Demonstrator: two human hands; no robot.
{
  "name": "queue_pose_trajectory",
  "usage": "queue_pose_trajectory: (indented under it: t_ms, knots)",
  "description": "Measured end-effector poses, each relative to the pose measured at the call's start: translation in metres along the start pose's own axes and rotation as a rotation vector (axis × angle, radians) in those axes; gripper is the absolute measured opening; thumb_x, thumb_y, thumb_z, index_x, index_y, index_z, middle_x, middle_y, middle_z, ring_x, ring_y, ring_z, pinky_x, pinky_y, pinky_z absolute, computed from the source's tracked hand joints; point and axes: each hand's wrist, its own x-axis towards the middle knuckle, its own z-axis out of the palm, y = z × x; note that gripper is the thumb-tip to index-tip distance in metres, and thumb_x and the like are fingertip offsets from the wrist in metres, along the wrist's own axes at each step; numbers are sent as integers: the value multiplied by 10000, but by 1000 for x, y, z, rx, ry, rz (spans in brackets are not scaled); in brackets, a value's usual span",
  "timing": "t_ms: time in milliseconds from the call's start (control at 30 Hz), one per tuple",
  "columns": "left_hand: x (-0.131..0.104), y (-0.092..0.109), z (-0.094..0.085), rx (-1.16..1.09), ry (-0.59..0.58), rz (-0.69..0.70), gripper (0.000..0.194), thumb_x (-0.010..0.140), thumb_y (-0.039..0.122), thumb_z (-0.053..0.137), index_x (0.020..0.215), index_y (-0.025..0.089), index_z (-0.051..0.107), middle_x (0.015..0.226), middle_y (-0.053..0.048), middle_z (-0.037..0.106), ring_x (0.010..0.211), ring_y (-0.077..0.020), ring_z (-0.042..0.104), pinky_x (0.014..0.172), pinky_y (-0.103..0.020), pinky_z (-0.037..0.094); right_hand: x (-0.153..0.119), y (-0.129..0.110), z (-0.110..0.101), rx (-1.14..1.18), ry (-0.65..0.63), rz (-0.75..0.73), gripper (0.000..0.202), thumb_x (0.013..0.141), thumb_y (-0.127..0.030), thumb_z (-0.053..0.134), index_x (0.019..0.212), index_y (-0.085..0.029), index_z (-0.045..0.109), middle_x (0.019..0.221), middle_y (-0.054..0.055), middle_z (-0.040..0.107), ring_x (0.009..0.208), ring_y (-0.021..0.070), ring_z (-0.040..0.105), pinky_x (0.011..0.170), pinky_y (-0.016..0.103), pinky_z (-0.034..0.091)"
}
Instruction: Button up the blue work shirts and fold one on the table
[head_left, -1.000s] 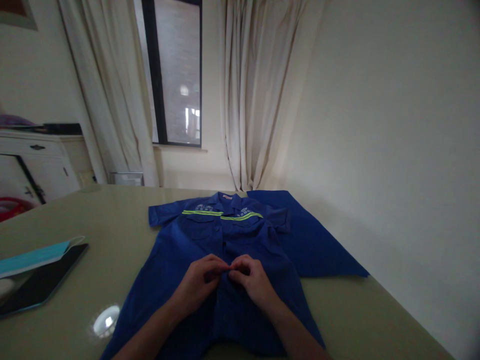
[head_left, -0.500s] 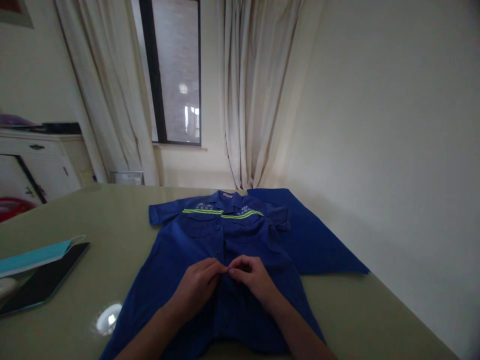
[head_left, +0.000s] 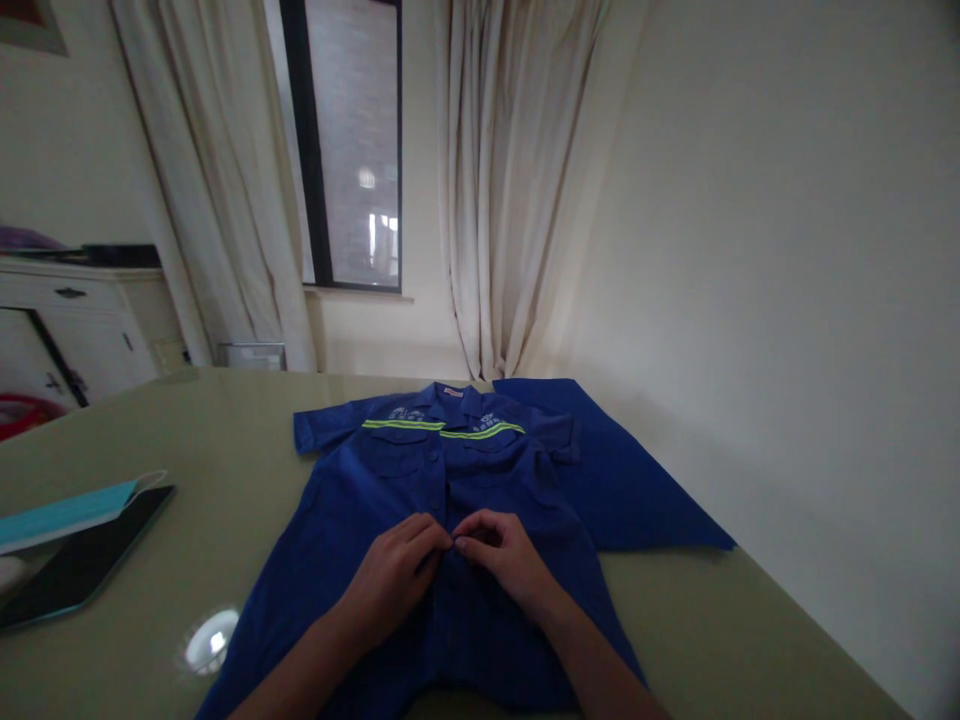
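Observation:
A blue short-sleeved work shirt (head_left: 397,458) lies front up on the table, its collar at the far end and yellow-green stripes across the chest. My left hand (head_left: 401,560) pinches the front placket at mid-shirt. Fingertips of my right hand (head_left: 504,555) meet it there, thumb and forefinger closed on the same edge. Whatever button sits between the fingertips is hidden. Above the hands, buttons show along the placket, and the front edges are slightly parted there.
Beneath the shirt's right side a flat blue cloth (head_left: 645,490) reaches the edge of the greenish table (head_left: 247,440). On the left, a light-blue face mask (head_left: 71,512) rests over a dark flat tablet-like object (head_left: 97,565). A wall rises along the right.
Both hands stay pinched at the same spot on the placket, with only slight finger movement. The whole view has shifted a little.

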Motion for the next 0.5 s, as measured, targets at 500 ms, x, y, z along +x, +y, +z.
queue_pose_trajectory:
  t_ms: [500]
  knots:
    - [2, 2, 6, -128, 29, -138, 289, 893, 84, 489, 1041, 258, 666, 1002, -4, 731, 943, -162, 697, 861, -269, 536, -1, -1, 8, 279, 63, 138, 334, 662, -450, 852, 800, -154, 781, 657, -2, 655, 633, 127, 562, 651, 253, 436]
